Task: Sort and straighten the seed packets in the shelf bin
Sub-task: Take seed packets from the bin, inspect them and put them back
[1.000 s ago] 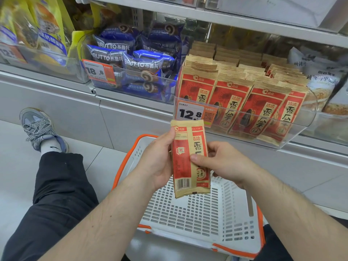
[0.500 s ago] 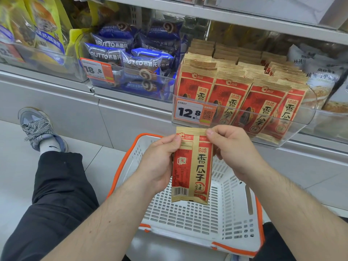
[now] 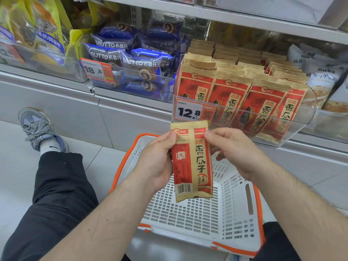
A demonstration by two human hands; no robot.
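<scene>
Both hands pinch one packet [image 3: 192, 162] upright over the basket [image 3: 235, 213] — left hand [image 3: 160, 161] along its edge, right hand [image 3: 233, 153] at the top corner. Keep it front-out and slot it squarely into the bin [image 3: 293, 136] — matching the rows.

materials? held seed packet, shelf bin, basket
Seed packet: looks like matte kraft-style paper or film, creased, crimped ends; which one is unclear.
Shelf bin: clear glossy rigid plastic, see-through with glare.
Basket: white moulded plastic, slotted, orange rim.

both hands [image 3: 160, 159] raised, fingers pinching, forearms converging
</scene>
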